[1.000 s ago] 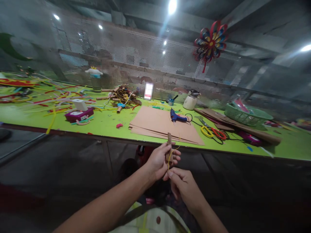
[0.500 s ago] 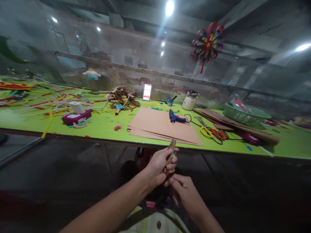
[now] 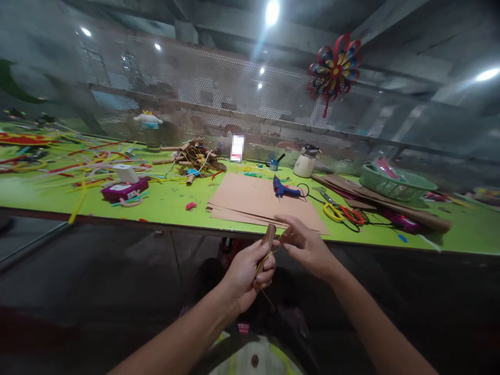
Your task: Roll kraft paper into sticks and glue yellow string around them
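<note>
My left hand (image 3: 250, 271) is closed around a small brown paper roll (image 3: 269, 235), which tilts upward just in front of the table's edge. A thin yellow string (image 3: 262, 261) is wrapped about the roll, and a loose end hangs below my fist. Just to the right of the roll's top, my right hand (image 3: 308, 247) has its fingers apart; whether a fingertip touches the string I cannot tell. Brown paper sheets (image 3: 242, 195) lie stacked beyond both hands, with a blue glue gun (image 3: 287, 188) resting on them.
On the green table (image 3: 183, 219), scissors (image 3: 332, 211) and a green basket (image 3: 398, 185) are to the right. A white jug (image 3: 304, 162) stands at the back. A purple power strip (image 3: 124, 190) and a heap of paper rolls (image 3: 195, 156) are to the left.
My right hand has risen from beneath my left fist to beside the roll's top, its fingers now spread. My left hand has shifted slightly left, still holding the roll.
</note>
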Demonstrator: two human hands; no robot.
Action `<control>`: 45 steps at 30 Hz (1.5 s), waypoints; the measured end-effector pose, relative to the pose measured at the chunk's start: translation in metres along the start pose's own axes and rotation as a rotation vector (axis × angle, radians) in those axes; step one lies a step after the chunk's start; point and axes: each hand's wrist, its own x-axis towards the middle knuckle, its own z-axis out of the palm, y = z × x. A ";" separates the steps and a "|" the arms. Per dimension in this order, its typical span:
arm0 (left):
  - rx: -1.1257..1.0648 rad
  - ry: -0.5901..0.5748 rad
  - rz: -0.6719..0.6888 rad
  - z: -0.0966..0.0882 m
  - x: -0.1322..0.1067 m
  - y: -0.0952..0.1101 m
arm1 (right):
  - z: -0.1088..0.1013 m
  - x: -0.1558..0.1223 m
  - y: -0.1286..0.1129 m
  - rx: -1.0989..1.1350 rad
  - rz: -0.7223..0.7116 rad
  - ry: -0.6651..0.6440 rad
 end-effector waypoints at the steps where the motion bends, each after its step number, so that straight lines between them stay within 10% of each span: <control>1: -0.002 0.003 0.003 -0.003 -0.001 0.002 | -0.002 0.009 0.000 0.057 0.034 -0.163; 4: -0.011 0.023 0.019 -0.013 -0.004 0.007 | -0.008 0.021 0.000 0.144 0.166 -0.560; 8: -0.030 0.009 0.030 -0.024 -0.009 0.015 | -0.013 0.019 -0.011 0.008 0.207 -0.687; 15: 0.024 -0.032 0.033 -0.027 -0.022 0.028 | 0.024 0.028 -0.012 0.061 0.100 -0.258; 22: 0.073 0.004 0.115 -0.034 -0.035 0.047 | 0.040 0.019 -0.026 0.314 0.248 -0.420; 39: 0.066 0.046 0.129 -0.042 -0.033 0.063 | -0.001 0.060 -0.054 0.120 0.335 -0.656; 45: 0.072 0.022 0.056 -0.029 -0.025 0.051 | 0.004 0.076 -0.089 -0.126 0.061 -0.522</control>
